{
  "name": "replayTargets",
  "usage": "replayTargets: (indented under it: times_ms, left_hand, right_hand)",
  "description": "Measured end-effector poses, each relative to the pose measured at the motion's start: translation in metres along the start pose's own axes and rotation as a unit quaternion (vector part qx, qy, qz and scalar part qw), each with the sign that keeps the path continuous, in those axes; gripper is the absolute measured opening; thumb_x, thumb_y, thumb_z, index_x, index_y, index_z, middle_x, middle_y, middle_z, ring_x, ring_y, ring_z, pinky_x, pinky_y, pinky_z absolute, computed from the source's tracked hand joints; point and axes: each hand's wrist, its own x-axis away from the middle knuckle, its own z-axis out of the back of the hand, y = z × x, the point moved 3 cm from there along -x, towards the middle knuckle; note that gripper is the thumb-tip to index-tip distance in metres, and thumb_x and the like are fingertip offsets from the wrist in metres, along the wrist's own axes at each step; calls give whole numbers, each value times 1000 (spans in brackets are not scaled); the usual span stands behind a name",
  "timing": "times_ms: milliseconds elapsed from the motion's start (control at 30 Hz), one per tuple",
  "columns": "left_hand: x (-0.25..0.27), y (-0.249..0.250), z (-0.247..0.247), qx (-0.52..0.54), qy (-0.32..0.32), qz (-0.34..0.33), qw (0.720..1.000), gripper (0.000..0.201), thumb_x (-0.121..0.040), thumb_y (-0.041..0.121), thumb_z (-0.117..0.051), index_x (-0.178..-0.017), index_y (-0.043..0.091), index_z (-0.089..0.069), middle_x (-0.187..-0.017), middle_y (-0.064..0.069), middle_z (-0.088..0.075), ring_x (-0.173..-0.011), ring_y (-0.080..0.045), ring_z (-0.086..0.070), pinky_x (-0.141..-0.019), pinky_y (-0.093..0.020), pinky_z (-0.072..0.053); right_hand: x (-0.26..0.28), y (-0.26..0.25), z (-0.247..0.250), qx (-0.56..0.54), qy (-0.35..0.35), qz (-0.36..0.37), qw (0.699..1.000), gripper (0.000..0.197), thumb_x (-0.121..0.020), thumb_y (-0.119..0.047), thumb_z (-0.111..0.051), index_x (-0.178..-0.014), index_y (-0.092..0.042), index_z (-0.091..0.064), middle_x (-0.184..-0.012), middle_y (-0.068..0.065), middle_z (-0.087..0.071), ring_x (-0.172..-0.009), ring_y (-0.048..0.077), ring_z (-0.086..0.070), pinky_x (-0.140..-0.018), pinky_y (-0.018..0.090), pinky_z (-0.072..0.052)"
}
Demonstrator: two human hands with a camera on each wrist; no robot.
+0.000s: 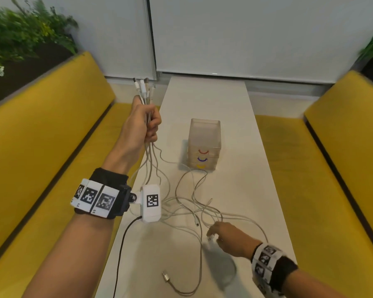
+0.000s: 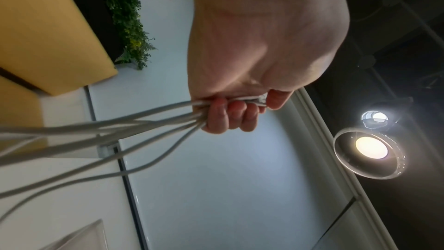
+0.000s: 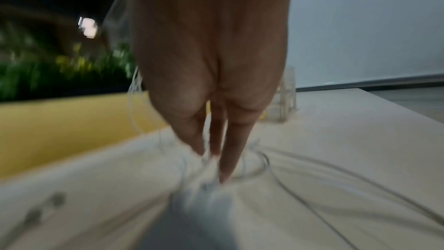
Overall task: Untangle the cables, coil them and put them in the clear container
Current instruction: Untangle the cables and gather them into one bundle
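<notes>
My left hand (image 1: 146,125) is raised over the table's left edge and grips a bundle of white cables (image 1: 143,87), plug ends sticking up above the fist. The left wrist view shows its fingers (image 2: 230,115) curled round the cables (image 2: 120,126), which hang down to a loose tangle (image 1: 192,207) on the table. My right hand (image 1: 222,235) is low over the tangle's near side, fingertips pinching a white cable end; the right wrist view of this hand (image 3: 213,155) is blurred. The clear container (image 1: 205,145) stands upright mid-table, beyond the tangle.
The narrow white table (image 1: 256,190) runs between two yellow benches (image 1: 41,136) (image 1: 332,158). A loose cable with a metal plug (image 1: 165,277) lies near the front. A black wire (image 1: 125,244) hangs from my left wrist camera. Plants stand at both back corners.
</notes>
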Motion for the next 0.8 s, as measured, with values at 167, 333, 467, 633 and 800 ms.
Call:
replayTargets:
  times_ms: [167,333,467,633,800]
  left_hand:
    - [3,9,4,-10,14,-22,1000,15,-94,31,-40,-87,19,-45,-64,6,-37,-60,-12,-27,-58,-34,-21]
    - [6,16,6,-32,33,-60,997,15,-97,32,-42,-91,19,-48,-72,5,-35,-64,-7,-33,-63,-24,-30]
    - [14,10,-3,-66,17,-63,996,23,-106,21,-39,-115,7,-55,-79,5,-37,-63,3,-41,-66,-8,-40]
    - [31,-13,-34,-120,-100,-44,987,24,-98,5,-58,-86,16,-40,-76,-1,-31,-64,-7,-34,-61,-12,-36]
    - [49,-28,-75,-84,-167,-64,980,18,-97,13,-63,-112,19,-54,-64,11,-39,-60,-1,-43,-64,-18,-46]
  right_hand:
    - [-17,22,-37,128,94,9,987,45,-84,4,-53,-122,-17,-63,-136,5,-49,-124,27,-46,-99,34,-46]
    - [-12,31,-43,172,186,27,967,22,-59,-24,-88,-73,-26,-71,-102,-1,-63,-95,20,-54,-63,29,-57]
    - [15,7,10,-102,263,103,954,16,-96,-34,-52,-96,-26,-66,-97,-12,-68,-93,7,-53,-79,32,-52]
    - [58,-52,130,-477,312,159,806,12,-100,-7,-51,-104,-1,-61,-88,17,-65,-76,27,-66,-76,44,-58]
    - [81,-98,214,-571,366,195,709,16,-96,-10,-58,-109,-6,-67,-97,20,-64,-83,33,-67,-69,44,-59]
